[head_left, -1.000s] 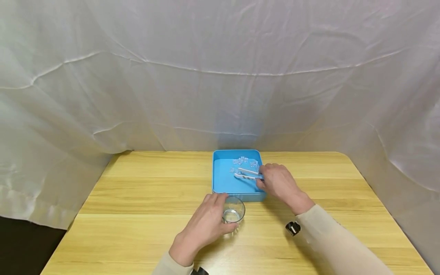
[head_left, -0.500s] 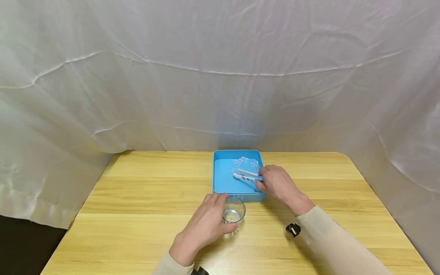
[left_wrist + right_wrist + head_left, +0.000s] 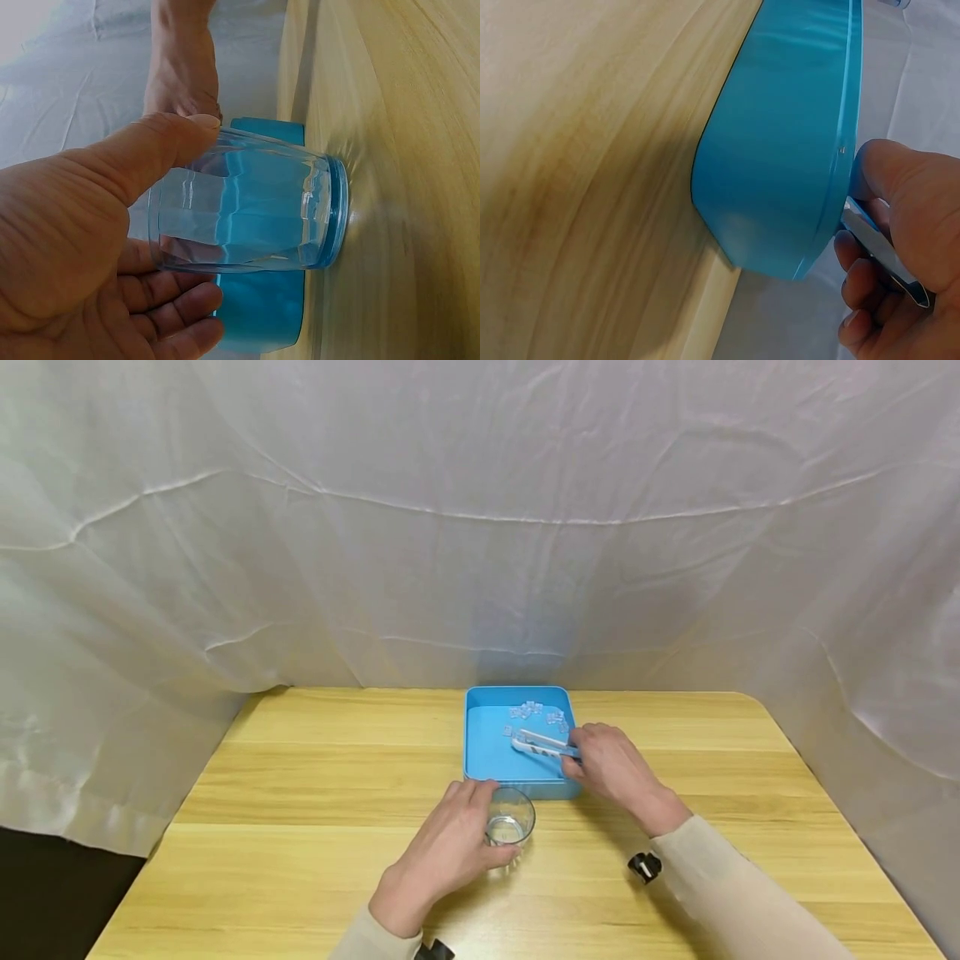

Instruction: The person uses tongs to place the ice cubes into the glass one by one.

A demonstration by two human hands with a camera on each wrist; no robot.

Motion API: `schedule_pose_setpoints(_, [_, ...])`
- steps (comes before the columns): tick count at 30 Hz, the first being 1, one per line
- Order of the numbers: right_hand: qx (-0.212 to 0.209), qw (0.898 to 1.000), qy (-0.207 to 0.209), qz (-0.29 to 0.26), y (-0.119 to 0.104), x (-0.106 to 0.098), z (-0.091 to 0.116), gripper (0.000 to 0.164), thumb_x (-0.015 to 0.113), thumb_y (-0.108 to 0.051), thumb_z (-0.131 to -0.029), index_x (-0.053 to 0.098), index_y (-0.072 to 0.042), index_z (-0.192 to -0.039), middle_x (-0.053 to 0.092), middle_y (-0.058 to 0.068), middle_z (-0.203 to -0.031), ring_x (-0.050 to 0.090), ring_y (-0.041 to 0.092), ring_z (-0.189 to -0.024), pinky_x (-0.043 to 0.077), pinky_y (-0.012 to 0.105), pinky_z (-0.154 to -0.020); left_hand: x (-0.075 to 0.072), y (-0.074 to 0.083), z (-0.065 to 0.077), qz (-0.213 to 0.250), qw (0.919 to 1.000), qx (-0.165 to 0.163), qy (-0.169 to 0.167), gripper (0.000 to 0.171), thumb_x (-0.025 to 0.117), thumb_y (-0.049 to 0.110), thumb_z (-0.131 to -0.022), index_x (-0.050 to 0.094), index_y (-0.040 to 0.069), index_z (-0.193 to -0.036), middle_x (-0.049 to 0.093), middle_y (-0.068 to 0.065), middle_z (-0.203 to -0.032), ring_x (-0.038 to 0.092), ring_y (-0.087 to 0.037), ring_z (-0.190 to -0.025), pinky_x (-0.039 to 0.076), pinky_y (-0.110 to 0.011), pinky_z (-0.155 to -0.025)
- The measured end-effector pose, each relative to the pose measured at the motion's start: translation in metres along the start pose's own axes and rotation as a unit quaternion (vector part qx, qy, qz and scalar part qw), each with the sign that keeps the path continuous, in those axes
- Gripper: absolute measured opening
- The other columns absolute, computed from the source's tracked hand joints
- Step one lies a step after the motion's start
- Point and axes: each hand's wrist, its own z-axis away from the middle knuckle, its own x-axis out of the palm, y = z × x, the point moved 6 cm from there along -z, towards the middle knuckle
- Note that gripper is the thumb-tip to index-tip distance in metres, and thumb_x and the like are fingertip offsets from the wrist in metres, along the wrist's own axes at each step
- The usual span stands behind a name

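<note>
Clear pieces (image 3: pixel 527 709), perhaps cubes: head view only.

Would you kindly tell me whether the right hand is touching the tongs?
Touching: the right wrist view shows the right hand gripping the tongs, whose handle lies between its thumb and curled fingers.
</note>
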Motion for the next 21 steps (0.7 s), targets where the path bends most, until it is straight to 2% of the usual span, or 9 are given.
schedule_pose_setpoints(12, [0.006, 1.0, 0.002, -0.014, -0.0021, 0.0042, -0.0011, 0.015, 0.077, -0.013, -0.086, 0.064, -0.005, -0.082, 0.051, -0.002, -0.068, 0.043, 0.013, -0.063, 0.043, 0.029, -0.061, 0.0001, -0.0004, -0.0004, 0.003, 1.0, -0.002, 0.002, 0.081, 0.087, 0.043, -0.084, 0.055, 0.0, -0.144, 0.065, -0.014, -0.134, 0.058, -0.026, -0.121, 0.055, -0.041, -0.104])
schedule_pose_setpoints(17, [0.024, 0.999, -0.006, -0.029, -0.0019, 0.0027, 0.0009, 0.01, 0.074, -0.011, -0.087, 0.067, -0.005, -0.085, 0.054, -0.003, -0.07, 0.044, 0.013, -0.064, 0.042, 0.028, -0.062, -0.0011, -0.002, -0.0002, 0.004, 1.0, -0.001, 0.004, 0.081, 0.087, 0.044, -0.085, 0.055, 0.001, -0.145, 0.065, -0.013, -0.136, 0.058, -0.027, -0.122, 0.054, -0.041, -0.105])
schedule_pose_setpoints(21, [0.036, 0.999, -0.005, -0.032, -0.0014, 0.0, 0.0027, 0.011, 0.072, -0.013, -0.089, 0.065, -0.007, -0.083, 0.051, -0.003, -0.069, 0.043, 0.013, -0.064, 0.039, 0.028, -0.061, -0.0019, -0.0034, 0.0004, 0.006, 1.0, -0.002, 0.003, 0.08, 0.086, 0.043, -0.085, 0.054, 0.001, -0.145, 0.065, -0.014, -0.136, 0.058, -0.027, -0.123, 0.054, -0.041, -0.106])
